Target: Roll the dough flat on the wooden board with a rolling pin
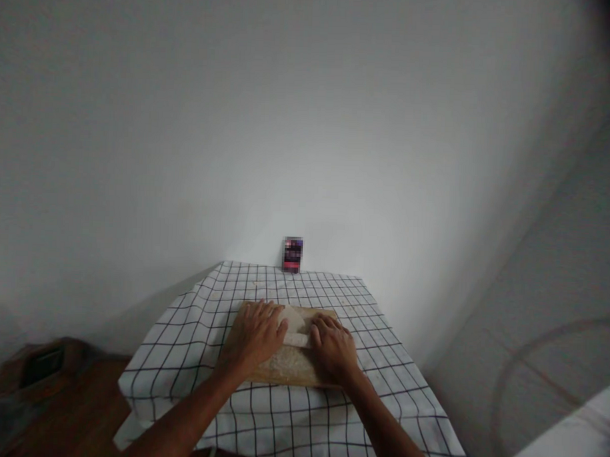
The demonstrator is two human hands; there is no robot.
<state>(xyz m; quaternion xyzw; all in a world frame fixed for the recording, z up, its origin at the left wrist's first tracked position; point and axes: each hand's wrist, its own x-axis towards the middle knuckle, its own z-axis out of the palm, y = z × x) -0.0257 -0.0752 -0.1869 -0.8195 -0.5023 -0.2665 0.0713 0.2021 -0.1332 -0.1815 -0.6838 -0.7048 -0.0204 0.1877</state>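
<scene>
A pale, slim rolling pin [297, 339] lies crosswise over a floured wooden board [284, 371], its ends hidden under my hands. Just beyond the pin, a flat piece of pale dough [292, 318] shows between the hands. My left hand [262, 330] rests on the pin's left part, fingers stretched forward and slightly apart. On the right part, my right hand [334, 343] bends its fingers over the pin, thumb toward the middle. Its grip underneath is hidden.
A white tablecloth with black grid lines [181, 347] covers the table. A small dark-and-red packet [292, 255], blurred, stands at the far edge against the white wall [299, 121]. Low at the left is a brown object with a dark panel [43, 366].
</scene>
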